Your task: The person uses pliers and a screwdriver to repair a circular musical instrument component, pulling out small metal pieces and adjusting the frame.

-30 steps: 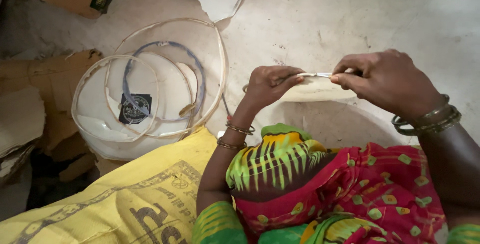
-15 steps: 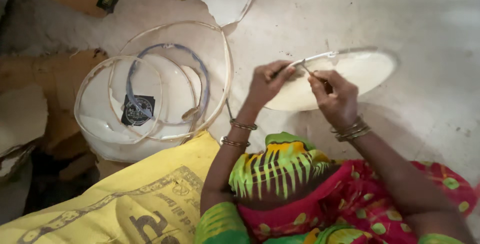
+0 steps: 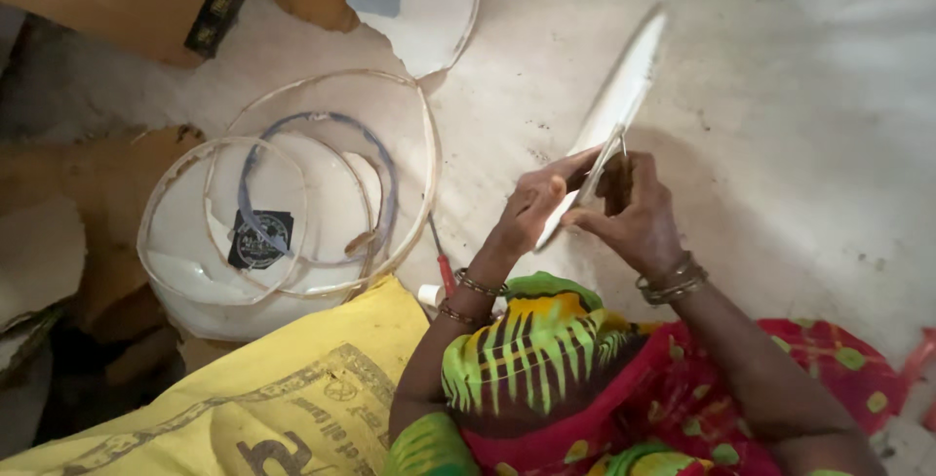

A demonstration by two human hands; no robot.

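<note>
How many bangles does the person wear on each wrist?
About 4: two thin bangles on the left wrist, apart from each other, and a tight stack of roughly two on the right wrist. The stack may hide more.

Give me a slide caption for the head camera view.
Both hands, left hand and right hand, grip a white round disc edge-on above the floor, beside stacked wire hoops and a yellow sack.

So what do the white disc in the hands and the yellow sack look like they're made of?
The white disc, pinched by the left hand and right hand, looks like thin, matte plastic or card inside a slim metal-looking rim; which one is unclear. The yellow sack appears to be woven plastic: dull sheen, printed, soft creases.
</note>
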